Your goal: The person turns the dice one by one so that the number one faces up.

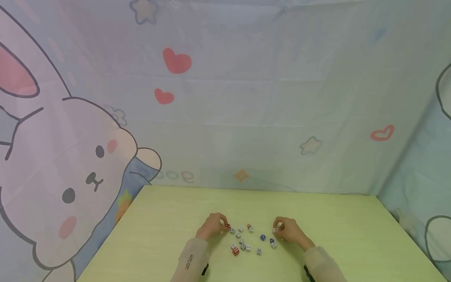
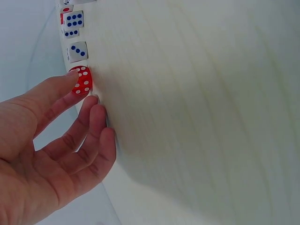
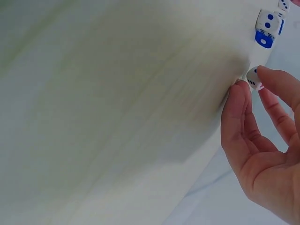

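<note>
My left hand (image 1: 213, 225) pinches a red die (image 2: 83, 80) with white pips between thumb and finger, at the left side of the scattered dice. Close beyond it in the left wrist view sits a white die (image 2: 77, 51) with blue pips. On the opposite side, my right hand (image 1: 289, 230) holds a small white die (image 3: 253, 78) between thumb and fingertip. Its other fingers are bent near the tabletop. A white die (image 3: 268, 22) and a blue die (image 3: 264, 39) lie together just past that hand.
Several white dice lie between the hands, with a larger red die (image 1: 235, 252) at the near left of the group and a blue die (image 1: 262, 237) toward the right. The pale yellow table (image 1: 352, 235) ends at a printed cloth backdrop (image 1: 246, 137).
</note>
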Action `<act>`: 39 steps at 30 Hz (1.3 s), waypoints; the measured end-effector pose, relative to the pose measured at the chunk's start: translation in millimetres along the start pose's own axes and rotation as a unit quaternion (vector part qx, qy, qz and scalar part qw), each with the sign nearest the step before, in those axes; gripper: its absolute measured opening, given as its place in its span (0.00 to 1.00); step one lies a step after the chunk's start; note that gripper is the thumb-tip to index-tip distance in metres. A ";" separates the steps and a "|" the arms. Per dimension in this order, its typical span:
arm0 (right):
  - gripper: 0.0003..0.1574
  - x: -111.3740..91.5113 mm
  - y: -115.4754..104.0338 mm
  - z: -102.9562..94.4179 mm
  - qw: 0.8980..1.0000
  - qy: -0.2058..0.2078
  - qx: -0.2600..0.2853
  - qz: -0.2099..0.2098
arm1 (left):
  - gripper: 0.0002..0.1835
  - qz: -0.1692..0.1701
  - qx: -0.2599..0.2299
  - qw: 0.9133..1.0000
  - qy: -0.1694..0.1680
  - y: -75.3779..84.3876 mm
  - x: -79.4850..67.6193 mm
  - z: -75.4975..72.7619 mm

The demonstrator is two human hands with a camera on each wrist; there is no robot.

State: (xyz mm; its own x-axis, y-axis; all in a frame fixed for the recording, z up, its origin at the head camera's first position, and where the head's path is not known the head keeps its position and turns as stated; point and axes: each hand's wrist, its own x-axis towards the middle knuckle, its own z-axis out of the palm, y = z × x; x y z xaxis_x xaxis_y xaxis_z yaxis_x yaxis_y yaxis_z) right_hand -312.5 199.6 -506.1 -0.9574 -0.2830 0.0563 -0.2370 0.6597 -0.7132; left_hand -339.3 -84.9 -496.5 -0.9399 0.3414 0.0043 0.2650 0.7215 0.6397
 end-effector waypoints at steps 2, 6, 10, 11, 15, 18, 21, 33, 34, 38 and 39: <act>0.06 0.3 1.6 0.5 1.000 0.000 0.000 -0.006 | 0.04 -0.001 0.000 1.000 -0.001 0.2 0.0 0.0; 0.07 1.0 4.3 1.9 1.000 0.001 -0.009 -0.018 | 0.04 -0.001 0.005 1.000 0.000 1.4 -0.8 -0.8; 0.09 1.8 4.2 2.7 1.000 0.005 -0.014 -0.014 | 0.04 0.002 0.004 1.000 0.002 2.9 -1.9 -2.1; 0.09 1.8 3.6 2.6 1.000 0.005 -0.013 -0.012 | 0.04 0.004 0.003 1.000 0.003 3.1 -2.2 -2.3; 0.07 1.7 1.6 1.9 1.000 0.005 -0.013 -0.005 | 0.04 0.007 0.003 1.000 0.004 2.8 -1.9 -2.0; 0.05 0.0 0.8 -0.3 1.000 0.010 -0.015 0.001 | 0.05 0.009 0.002 1.000 0.006 1.0 -0.6 -0.9; 0.05 -1.5 2.3 -3.4 1.000 0.018 -0.013 0.016 | 0.05 0.009 0.001 1.000 0.007 0.1 0.2 -0.1; 0.05 -1.8 22.9 -19.4 0.997 0.047 -0.015 0.059 | 0.05 0.003 -0.008 1.000 0.007 3.6 -4.8 -1.3; 0.05 -1.8 24.0 -20.4 0.997 0.050 -0.013 0.062 | 0.05 0.003 -0.008 1.000 0.007 3.3 -4.7 -1.2; 0.04 -1.7 25.8 -22.1 0.995 0.066 -0.007 0.076 | 0.05 0.003 -0.005 1.000 0.006 2.1 -3.1 -0.9; 0.04 -1.9 25.7 -22.4 0.995 0.068 -0.008 0.076 | 0.05 0.003 -0.004 1.000 0.007 2.3 -2.9 -0.9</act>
State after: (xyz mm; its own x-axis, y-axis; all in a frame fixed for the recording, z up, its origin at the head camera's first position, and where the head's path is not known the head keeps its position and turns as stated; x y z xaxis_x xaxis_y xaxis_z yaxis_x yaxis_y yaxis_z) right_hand -320.5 232.7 -508.8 -0.9955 -0.0835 0.0443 -0.0902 0.6988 -0.7096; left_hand -336.1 -84.8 -494.3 -0.9410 0.3378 0.0188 0.2694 0.7145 0.6457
